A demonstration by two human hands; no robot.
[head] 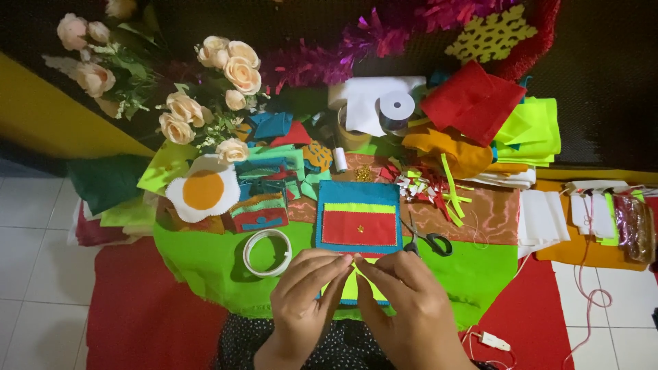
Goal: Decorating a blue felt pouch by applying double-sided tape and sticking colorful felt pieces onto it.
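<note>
I had both hands low in the middle of the view, over the green cloth (205, 264) that covered the table. My left hand (305, 291) and right hand (404, 301) met fingertip to fingertip at the near edge of the blue felt pouch (358, 219), pinching something too small to make out. A yellow-green felt piece (356, 288) lay under them, mostly hidden by my fingers. I could not tell whether either hand gripped the felt itself or only a thread or needle.

The pouch sat flat just beyond my fingertips, with a red panel (360, 228) and a yellow-green stripe (360, 207) across it. Scissors (426, 240) lay just to its right, a roll of tape (267, 252) to its left. A felt fried egg (203, 192) rested farther left, near the cream roses (226, 75).
</note>
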